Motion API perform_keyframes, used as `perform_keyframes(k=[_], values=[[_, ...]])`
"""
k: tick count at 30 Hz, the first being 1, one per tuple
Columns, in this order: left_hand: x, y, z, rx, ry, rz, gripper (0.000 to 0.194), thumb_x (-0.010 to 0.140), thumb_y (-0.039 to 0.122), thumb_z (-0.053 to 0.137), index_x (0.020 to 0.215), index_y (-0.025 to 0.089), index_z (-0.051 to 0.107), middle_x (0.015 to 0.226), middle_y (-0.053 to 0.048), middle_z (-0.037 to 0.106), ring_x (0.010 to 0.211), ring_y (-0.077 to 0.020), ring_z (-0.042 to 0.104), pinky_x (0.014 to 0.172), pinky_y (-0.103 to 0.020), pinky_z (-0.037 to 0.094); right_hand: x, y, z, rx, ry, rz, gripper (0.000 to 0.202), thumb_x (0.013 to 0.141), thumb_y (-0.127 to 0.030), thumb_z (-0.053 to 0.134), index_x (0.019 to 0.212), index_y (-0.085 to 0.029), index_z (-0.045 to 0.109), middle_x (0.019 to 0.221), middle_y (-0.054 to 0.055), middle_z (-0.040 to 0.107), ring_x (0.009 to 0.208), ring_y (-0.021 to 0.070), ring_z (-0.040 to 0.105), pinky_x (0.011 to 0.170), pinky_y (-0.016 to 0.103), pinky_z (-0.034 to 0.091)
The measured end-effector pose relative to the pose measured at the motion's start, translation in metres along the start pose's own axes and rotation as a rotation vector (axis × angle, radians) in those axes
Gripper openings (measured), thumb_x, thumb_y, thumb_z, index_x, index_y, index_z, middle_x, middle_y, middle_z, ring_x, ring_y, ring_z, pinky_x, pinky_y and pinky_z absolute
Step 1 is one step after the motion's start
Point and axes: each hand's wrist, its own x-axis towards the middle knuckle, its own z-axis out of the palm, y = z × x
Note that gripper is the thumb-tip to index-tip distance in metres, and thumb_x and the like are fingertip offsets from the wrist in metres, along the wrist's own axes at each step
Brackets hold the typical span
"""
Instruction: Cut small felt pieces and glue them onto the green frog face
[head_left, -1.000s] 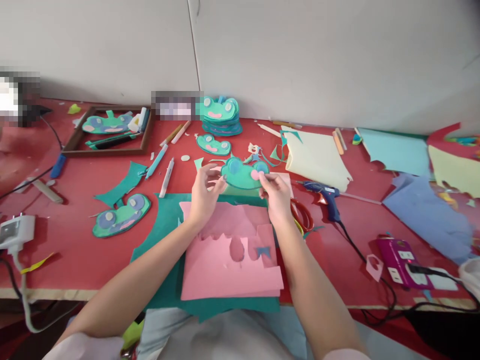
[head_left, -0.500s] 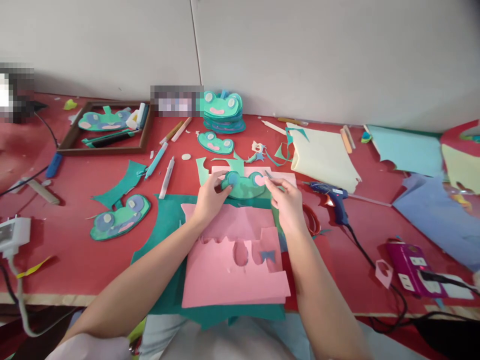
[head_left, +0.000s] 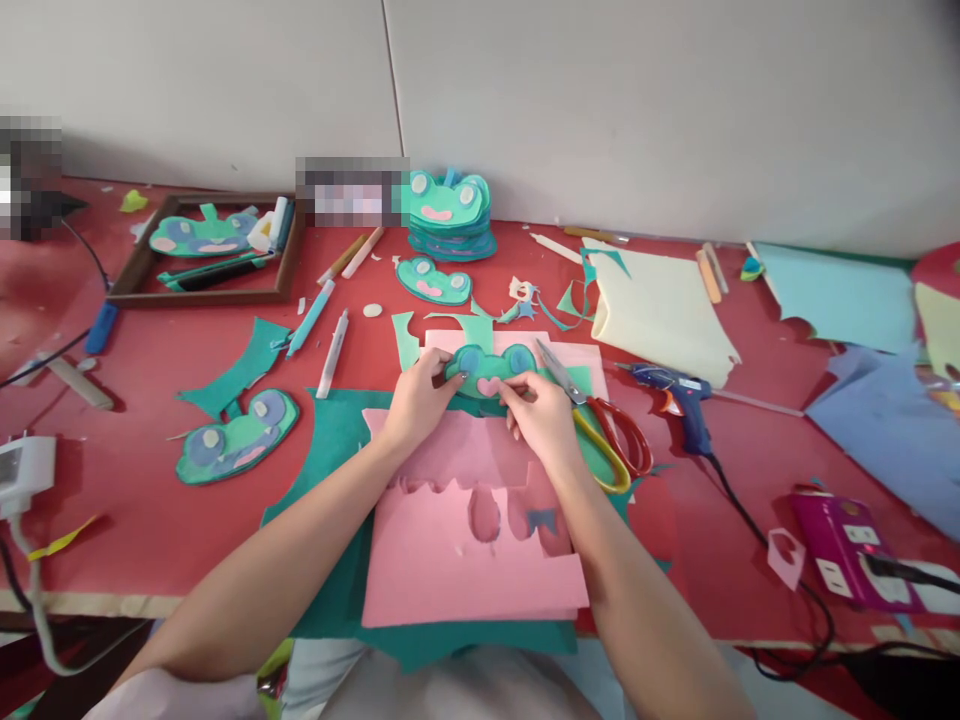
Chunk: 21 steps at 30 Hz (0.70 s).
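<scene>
The red table [head_left: 139, 425] bears a brown frame [head_left: 199, 298] — and a glue gun [head_left: 669, 379].

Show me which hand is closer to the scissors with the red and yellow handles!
Your right. The right hand is just beside the scissors; the left hand is farther away, holding the other side of the frog face.

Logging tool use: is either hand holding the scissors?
No, the scissors lie beside the right hand, which pinches a pink piece; the left hand grips the frog face.
</scene>
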Motion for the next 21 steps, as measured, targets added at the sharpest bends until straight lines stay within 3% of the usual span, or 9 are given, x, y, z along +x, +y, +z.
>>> perform_keyframes(k=[9, 14, 21], values=[[-0.001, -0.002, -0.001, 0.02, -0.04, -0.018, 0.014, 0.077, 0.022, 0.058, 0.087, 0.02, 0.049, 0.06, 0.008, 0.038, 0.056, -0.01, 0.04, 0.057, -0.021, 0.034, -0.008, -0.001, 0.002, -0.177, 0.066, -0.073, 0.028, 0.08, -0.045, 0.06, 0.069, -0.022, 0.049, 0.047, -0.004, 0.056, 0.034, 0.0131, 0.052, 0.038, 0.024, 0.041], [-0.002, 0.005, -0.003, 0.059, -0.106, -0.008, 0.019, 0.074, 0.028, 0.064, 0.085, 0.021, 0.049, 0.064, 0.006, 0.045, 0.06, -0.0112, 0.045, 0.057, -0.022, 0.034, -0.008, 0.0, 0.003, -0.223, 0.097, -0.162, 0.024, 0.082, -0.041, 0.059, 0.068, -0.023, 0.049, 0.056, 0.0, 0.058, 0.045, 0.0152, 0.055, 0.044, 0.026, 0.04], [-0.003, 0.005, -0.004, 0.142, -0.102, 0.039, 0.017, 0.074, 0.029, 0.063, 0.078, 0.02, 0.049, 0.066, 0.005, 0.047, 0.062, -0.0124, 0.047, 0.057, -0.023, 0.034, -0.008, 0.0, 0.003, -0.108, 0.129, -0.169, 0.025, 0.077, -0.039, 0.065, 0.075, -0.024, 0.046, 0.063, -0.002, 0.054, 0.047, 0.0127, 0.05, 0.046, 0.026, 0.039]])
